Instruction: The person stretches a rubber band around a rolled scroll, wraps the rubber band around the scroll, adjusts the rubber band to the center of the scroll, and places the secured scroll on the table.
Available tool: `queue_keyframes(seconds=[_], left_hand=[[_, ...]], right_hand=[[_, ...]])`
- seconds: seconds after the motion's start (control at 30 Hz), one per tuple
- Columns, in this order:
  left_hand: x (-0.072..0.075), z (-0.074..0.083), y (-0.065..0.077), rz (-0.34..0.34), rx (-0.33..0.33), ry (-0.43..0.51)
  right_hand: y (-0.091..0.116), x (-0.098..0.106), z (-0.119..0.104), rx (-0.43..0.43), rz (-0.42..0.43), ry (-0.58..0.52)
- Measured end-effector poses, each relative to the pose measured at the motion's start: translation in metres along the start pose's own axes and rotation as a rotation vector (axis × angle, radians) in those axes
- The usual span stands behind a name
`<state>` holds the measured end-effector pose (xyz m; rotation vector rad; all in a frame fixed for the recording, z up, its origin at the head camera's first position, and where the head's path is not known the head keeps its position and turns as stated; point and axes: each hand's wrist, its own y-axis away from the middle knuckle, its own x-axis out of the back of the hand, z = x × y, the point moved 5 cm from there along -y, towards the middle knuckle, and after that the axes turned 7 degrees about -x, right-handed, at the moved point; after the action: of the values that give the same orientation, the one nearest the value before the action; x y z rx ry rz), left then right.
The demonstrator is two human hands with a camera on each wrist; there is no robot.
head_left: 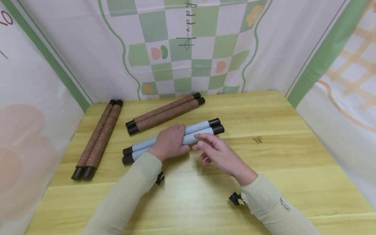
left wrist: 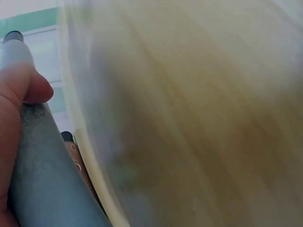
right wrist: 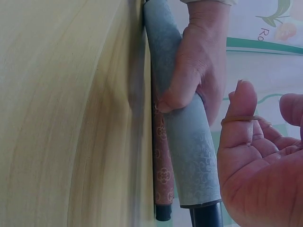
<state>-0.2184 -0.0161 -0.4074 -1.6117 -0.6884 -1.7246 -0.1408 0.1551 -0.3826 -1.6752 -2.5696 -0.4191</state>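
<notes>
Two light-blue scroll-like rolls [head_left: 199, 126] with dark end caps lie side by side, slanting across the middle of the table. My left hand [head_left: 171, 142] grips both from above, its thumb on the near roll. Close by on the right is my right hand [head_left: 221, 155], fingers bent and thumb near the index finger. A thin tan rubber band [right wrist: 239, 119] loops round a finger of that hand. In the left wrist view, only part of the left hand appears, against the blue roll [left wrist: 45, 161].
Several loose rubber bands [head_left: 257, 139] lie to the right on the wooden table [head_left: 293, 182]. One pair of brown patterned rolls [head_left: 170, 112] lies behind the blue ones; another brown pair [head_left: 101, 140] lies at the left. A printed cloth [head_left: 176, 75] hangs along the back edge.
</notes>
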Motion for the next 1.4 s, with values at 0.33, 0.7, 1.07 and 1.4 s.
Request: queue_keyframes(seconds=[0.33, 0.7, 1.07, 1.4], left_hand=[[0.0, -0.003, 0.012, 0.008, 0.0, 0.049], [0.017, -0.008, 0.032, 0.051, 0.003, 0.031], [0.031, -0.005, 0.051, 0.188, -0.091, -0.01], [0.047, 0.005, 0.065, 0.278, -0.179, 0.007]], right_hand=[[0.0, 0.005, 0.0, -0.004, 0.013, 0.0], [0.004, 0.024, -0.006, 0.051, 0.1, 0.044], [0.011, 0.05, -0.008, 0.041, 0.284, 0.203], [0.01, 0.062, -0.002, -0.049, 0.14, 0.233]])
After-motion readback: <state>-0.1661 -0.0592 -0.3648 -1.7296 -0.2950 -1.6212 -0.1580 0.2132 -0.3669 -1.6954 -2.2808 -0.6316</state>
